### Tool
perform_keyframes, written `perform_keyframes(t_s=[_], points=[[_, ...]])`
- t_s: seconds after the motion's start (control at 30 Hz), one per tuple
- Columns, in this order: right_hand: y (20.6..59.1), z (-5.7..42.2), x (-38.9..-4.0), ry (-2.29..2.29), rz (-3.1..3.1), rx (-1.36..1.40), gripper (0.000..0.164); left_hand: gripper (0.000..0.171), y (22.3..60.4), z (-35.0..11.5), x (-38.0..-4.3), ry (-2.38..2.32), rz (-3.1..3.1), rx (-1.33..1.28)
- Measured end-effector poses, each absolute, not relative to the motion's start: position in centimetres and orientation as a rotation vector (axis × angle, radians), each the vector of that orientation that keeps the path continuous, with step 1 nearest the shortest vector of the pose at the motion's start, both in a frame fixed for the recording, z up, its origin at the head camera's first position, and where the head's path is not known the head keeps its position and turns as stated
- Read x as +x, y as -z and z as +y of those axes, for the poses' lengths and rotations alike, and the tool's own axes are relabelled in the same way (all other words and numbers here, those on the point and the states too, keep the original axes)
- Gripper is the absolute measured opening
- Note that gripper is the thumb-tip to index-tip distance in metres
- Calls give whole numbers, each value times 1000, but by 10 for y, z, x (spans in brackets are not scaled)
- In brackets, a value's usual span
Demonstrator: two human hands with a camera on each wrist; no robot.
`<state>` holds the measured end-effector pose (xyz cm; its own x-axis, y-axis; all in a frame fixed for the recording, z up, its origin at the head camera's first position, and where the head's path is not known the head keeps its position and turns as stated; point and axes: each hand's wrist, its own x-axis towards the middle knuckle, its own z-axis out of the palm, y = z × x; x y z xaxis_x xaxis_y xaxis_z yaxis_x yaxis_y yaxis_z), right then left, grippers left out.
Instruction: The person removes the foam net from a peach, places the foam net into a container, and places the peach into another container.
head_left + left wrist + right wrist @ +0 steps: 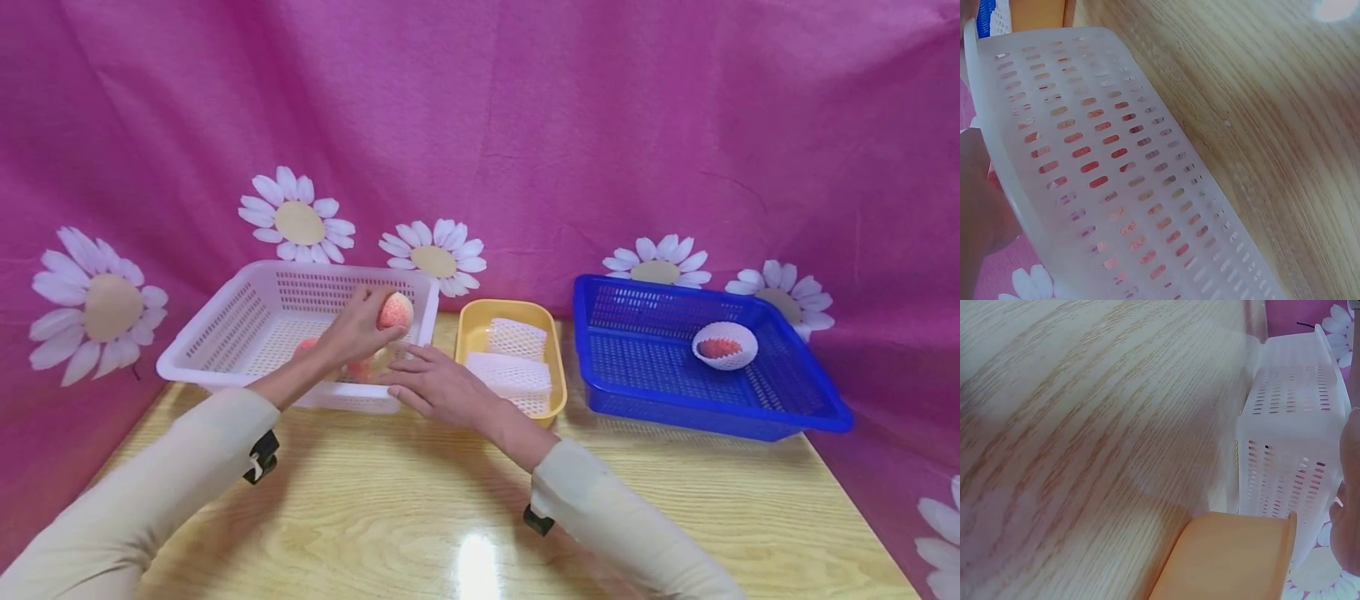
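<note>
My left hand grips a peach, red and cream, above the right part of the white basket. More peaches lie in that basket, partly covered by my hands and arm. Through the slots of the basket wall their red skin shows in the left wrist view. My right hand reaches over the basket's near right corner with fingers extended and holds nothing that I can see. Just right of it, white foam net sleeves lie in a yellow tray.
A blue basket stands on the right of the wooden table. Inside it sits a reddish fruit in a white foam net. Behind everything hangs a magenta cloth with daisies.
</note>
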<state>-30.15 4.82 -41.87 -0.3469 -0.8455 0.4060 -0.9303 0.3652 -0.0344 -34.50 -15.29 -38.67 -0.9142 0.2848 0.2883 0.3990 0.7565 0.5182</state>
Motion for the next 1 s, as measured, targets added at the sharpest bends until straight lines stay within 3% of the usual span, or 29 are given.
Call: perform_keyframes(t_s=[1.0], points=[[418,47,-301,-426,-2297,1594,32,65,398,-144,-360,726,-2879,-635]])
